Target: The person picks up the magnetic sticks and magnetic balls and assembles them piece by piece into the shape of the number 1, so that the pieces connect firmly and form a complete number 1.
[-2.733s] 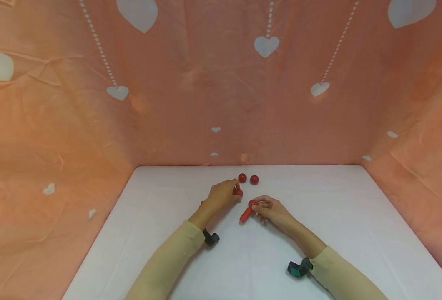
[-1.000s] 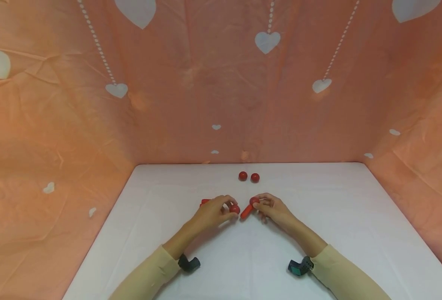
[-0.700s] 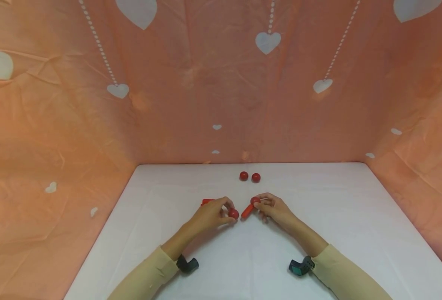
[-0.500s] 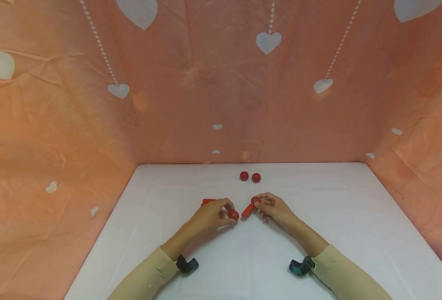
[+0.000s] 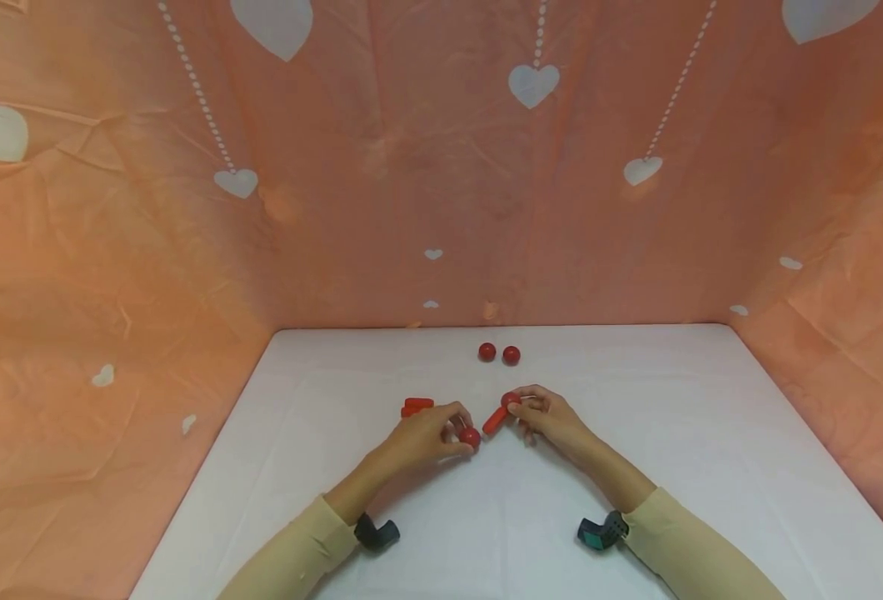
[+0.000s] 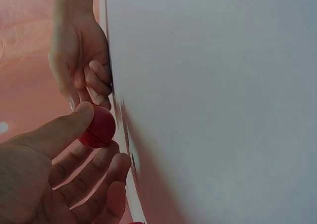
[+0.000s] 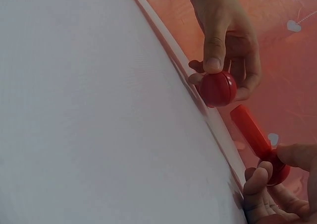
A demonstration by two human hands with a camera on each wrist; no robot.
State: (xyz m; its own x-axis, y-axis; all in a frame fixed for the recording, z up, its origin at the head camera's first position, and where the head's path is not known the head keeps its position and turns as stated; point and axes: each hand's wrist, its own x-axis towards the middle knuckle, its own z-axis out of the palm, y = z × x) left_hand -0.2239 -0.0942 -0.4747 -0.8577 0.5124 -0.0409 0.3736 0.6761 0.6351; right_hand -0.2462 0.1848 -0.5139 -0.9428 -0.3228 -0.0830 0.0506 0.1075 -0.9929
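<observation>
My left hand [image 5: 430, 435] pinches a glossy red ball [image 5: 470, 437] between thumb and fingertips; a thin seam runs round this ball [image 6: 100, 127] in the left wrist view. My right hand [image 5: 550, 417] holds a maraca-shaped piece by its round red head [image 7: 278, 173], with thumb and fingers on the head. From that head a straight red handle [image 7: 250, 131] points toward the left hand's ball. In the head view the handle's free end lies just right of that ball, with a small gap between them.
Two more red balls, a left one [image 5: 487, 352] and a right one [image 5: 511, 356], sit toward the back of the white table [image 5: 636, 400]. Red handles [image 5: 418, 403] lie behind the left hand, partly covered by it. A heart-patterned orange cloth [image 5: 381, 167] walls the back and sides.
The left hand has brought its red ball from near the back balls toward the front, beside the handle's end. The red handles behind it show more. The right hand stays nearly still.
</observation>
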